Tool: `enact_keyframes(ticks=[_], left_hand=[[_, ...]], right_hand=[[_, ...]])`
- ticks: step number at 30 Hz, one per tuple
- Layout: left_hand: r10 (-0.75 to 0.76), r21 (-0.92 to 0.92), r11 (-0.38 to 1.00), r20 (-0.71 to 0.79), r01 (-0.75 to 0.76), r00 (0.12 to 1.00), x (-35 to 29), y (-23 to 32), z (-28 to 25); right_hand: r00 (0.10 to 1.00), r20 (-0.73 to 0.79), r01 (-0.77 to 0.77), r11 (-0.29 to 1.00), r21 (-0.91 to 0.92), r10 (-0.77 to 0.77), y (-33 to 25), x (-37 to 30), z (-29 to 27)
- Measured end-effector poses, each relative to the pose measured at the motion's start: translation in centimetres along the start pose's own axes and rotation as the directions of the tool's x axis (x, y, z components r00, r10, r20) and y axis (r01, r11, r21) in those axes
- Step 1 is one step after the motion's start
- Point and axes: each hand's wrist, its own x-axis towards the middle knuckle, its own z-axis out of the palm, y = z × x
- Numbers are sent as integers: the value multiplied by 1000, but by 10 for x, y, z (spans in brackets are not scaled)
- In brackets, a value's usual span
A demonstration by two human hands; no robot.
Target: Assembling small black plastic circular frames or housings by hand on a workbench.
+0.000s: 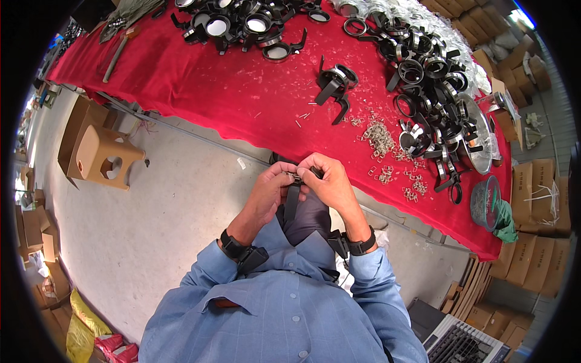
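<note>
From far off, I see the left hand and right hand close together, both pinched on the black strip and its tiny metal bit, above the lap by the red table, so I should hold still and press gently.

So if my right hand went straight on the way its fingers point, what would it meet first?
Most likely your left hand, as the right hand's fingers point toward it. Depth is unclear where they meet, so the black piece could come first.
</note>
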Motion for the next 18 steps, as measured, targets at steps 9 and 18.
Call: enact_keyframes(ticks=[9,18], left_hand=[[-10,18,1000,-39,10,999,1,-2,-4],[-28,14,999,-68,29,997,2,-1,-5]], right_hand=[[999,38,-32,998,57,30,0,1,4],[997,69,-47,996,80,42,1,4,5]])
